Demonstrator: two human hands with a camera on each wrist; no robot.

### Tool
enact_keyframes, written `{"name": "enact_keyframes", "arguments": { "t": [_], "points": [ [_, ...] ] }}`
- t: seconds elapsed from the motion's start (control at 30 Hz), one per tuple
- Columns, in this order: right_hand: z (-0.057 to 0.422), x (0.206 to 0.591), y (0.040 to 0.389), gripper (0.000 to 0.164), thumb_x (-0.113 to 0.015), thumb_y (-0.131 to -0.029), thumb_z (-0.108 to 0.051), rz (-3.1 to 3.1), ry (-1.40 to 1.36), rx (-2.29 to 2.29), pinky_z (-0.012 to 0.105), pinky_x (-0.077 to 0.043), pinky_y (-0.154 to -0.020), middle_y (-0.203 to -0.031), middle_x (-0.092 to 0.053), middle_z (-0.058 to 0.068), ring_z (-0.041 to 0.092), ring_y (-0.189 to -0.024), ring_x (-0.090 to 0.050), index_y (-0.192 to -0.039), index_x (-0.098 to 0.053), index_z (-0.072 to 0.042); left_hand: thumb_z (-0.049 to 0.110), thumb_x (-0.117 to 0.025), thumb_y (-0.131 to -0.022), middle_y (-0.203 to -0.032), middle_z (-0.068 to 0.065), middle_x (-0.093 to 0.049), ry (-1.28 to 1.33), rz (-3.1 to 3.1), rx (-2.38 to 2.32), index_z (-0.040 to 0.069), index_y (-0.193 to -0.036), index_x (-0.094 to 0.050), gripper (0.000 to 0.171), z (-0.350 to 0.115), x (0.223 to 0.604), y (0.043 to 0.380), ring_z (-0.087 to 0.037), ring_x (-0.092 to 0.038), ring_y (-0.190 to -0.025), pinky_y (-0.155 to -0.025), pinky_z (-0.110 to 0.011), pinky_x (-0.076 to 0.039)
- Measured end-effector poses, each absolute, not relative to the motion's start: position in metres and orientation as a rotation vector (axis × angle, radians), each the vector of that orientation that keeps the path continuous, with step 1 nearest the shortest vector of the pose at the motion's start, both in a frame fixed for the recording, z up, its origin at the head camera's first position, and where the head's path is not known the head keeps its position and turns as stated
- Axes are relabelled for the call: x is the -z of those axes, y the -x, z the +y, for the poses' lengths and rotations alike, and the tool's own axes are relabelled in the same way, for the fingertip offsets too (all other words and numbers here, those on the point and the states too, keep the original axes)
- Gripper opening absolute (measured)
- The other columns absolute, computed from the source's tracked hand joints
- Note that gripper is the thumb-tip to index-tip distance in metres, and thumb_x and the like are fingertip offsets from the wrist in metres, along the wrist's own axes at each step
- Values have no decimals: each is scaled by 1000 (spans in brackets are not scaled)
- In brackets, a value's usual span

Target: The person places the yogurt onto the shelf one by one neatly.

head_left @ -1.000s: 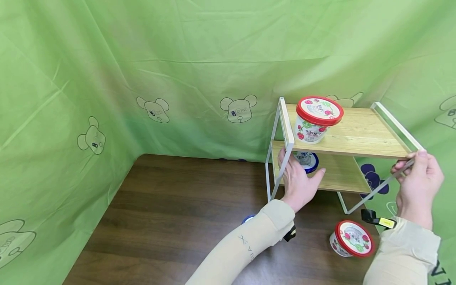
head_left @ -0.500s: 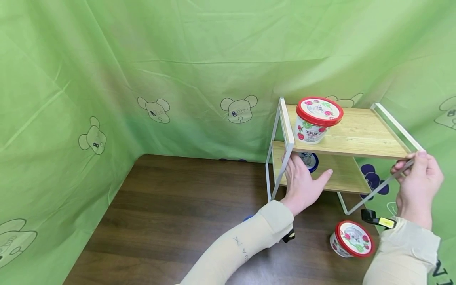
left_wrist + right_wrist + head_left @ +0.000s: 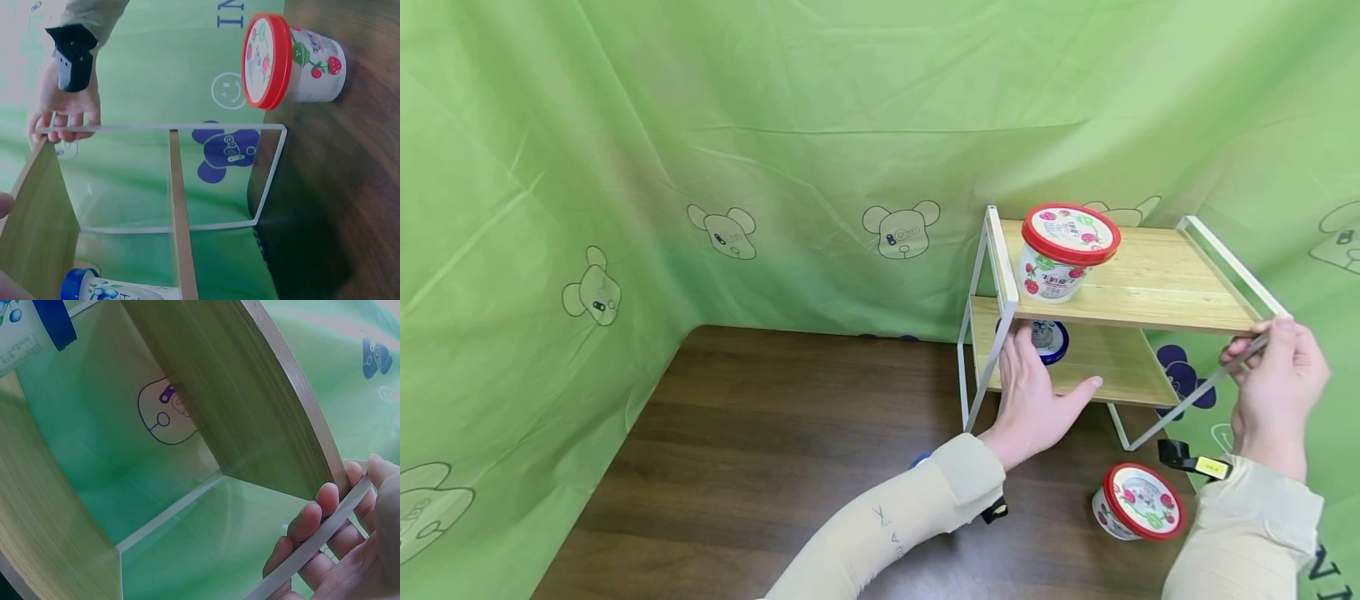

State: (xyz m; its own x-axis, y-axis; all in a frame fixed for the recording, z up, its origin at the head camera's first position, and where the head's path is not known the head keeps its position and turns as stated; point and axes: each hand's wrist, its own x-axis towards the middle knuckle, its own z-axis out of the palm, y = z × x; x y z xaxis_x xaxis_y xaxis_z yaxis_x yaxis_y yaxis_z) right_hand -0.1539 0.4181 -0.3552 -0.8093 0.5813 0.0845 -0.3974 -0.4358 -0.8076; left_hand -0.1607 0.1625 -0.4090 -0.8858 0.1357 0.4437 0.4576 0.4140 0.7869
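Note:
A two-tier shelf (image 3: 1165, 283) has wooden boards and a white metal frame. My right hand (image 3: 1281, 367) grips its front right upright just below the top board; the right wrist view shows the fingers (image 3: 306, 522) curled round the bar. My left hand (image 3: 1033, 400) reaches in at the front left upright with straight fingers and the thumb spread apart. Just behind those fingers, a blue-lidded tub (image 3: 1051, 342) stands on the lower board, partly hidden. Whether they touch it or the upright, I cannot tell. A red-lidded tub (image 3: 1060, 258) stands on the top board at the left.
Another red-lidded tub (image 3: 1138, 502) sits on the dark wooden table (image 3: 790, 433) in front of the shelf. A bit of blue (image 3: 920, 460) shows behind the left sleeve, mostly hidden. Green cloth (image 3: 820, 167) with bear drawings hangs at the back and sides.
My left hand has shifted slightly right and down, its thumb moving toward the lower board's front edge. My right hand keeps its hold on the upright. The shelf and tubs look unmoved.

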Motion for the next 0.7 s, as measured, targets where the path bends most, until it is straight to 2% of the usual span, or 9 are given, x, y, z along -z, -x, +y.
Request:
{"name": "enact_keyframes", "arguments": {
  "t": [0.33,0.5,0.7],
  "points": [
    [419,355,154,27,-64,-101,-26,-1196,290,-2239,25,-57,-58,-88,-64,10,17,-67,-62,-107,-60,0,47,-75,-91,-152,-4,-23,619,-2377,1506,11,-160,-10,101,152,409,146,-14,-25,-139,-114,-32,-30],
    [419,355,153,26,-64,-101,-27,-1206,318,-2240,25,-57,-58,-88,-65,9,17,-67,-62,-107,-60,-1,44,-77,-90,-151,-3,-24,676,-2348,1502,14,-157,-16,95,145,412,143,-14,-25,-138,-112,-32,-31],
    [420,355,154,27,-64,-101,-27,-1215,312,-2225,24,-57,-57,-84,-64,9,17,-66,-62,-107,-60,-1,38,-79,-89,-143,-2,-31,765,-2256,1469,15,-149,-28,82,135,413,147,-11,-29,-133,-109,-27,-30]
  ]
}}
